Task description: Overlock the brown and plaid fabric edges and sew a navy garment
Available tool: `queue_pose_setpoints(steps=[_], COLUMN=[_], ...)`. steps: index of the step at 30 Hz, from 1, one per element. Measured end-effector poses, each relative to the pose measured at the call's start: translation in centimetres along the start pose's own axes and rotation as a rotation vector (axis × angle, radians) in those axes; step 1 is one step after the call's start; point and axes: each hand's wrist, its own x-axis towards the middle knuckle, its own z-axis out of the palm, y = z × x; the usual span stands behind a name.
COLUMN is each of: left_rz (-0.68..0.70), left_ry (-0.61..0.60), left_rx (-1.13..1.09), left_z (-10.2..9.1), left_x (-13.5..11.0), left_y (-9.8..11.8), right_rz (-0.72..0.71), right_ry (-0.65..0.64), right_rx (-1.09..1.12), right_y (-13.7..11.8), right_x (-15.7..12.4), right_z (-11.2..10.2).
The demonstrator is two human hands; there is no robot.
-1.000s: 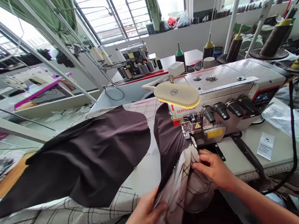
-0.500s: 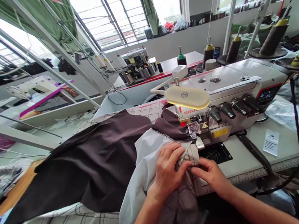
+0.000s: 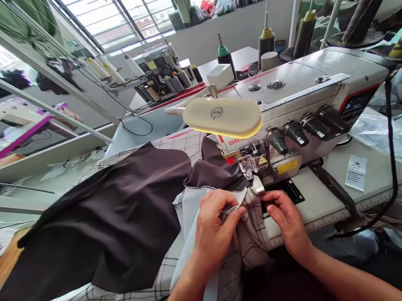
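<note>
The left hand (image 3: pixel 216 231) pinches an edge of the checked cloth (image 3: pixel 256 224), probably to keep it lined up with the sewing machine (image 3: pixel 298 104) at 1 o'clock. The right hand (image 3: pixel 286 223) rests at the cloth's 3 o'clock side, fingers bent; I cannot tell whether they grip. At 4 o'clock the pale table (image 3: pixel 321 206) carries a ruler (image 3: pixel 316 224); barred windows (image 3: pixel 104 20) stand at 11.

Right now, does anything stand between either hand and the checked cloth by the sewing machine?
Nothing visible does. The left hand pinches the checked cloth; the right hand has its fingertips beside the cloth's right edge, though whether they touch it is unclear.
</note>
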Motion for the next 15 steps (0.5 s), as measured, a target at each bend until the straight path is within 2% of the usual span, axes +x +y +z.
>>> queue_pose_setpoints(steps=[4, 6, 9, 13, 15], left_rz=[-0.075, -0.047, -0.02, -0.049, 0.022], left_ry=[-0.107, -0.147, -0.087, 0.005, -0.006], left_rx=[0.153, 0.224, 0.158, 0.011, 0.055], left_z=[-0.7, -1.1, -1.4, -0.1, 1.1], left_x=[-1.0, -1.4, -1.1, -0.2, -0.1], left_y=[0.7, 1.0, 1.8, 3.0, 3.3], right_rz=[0.265, 0.237, 0.156, 0.387, 0.39], right_ry=[-0.285, -0.251, -0.156, -0.26, -0.247], right_rx=[0.176, 0.119, 0.05, 0.359, 0.421], right_y=[-0.6, -0.6, -0.4, -0.1, 0.0], right_x=[0.9, 0.8, 0.1, -1.2, -1.7], right_z=[0.6, 0.7, 0.7, 0.8, 0.8])
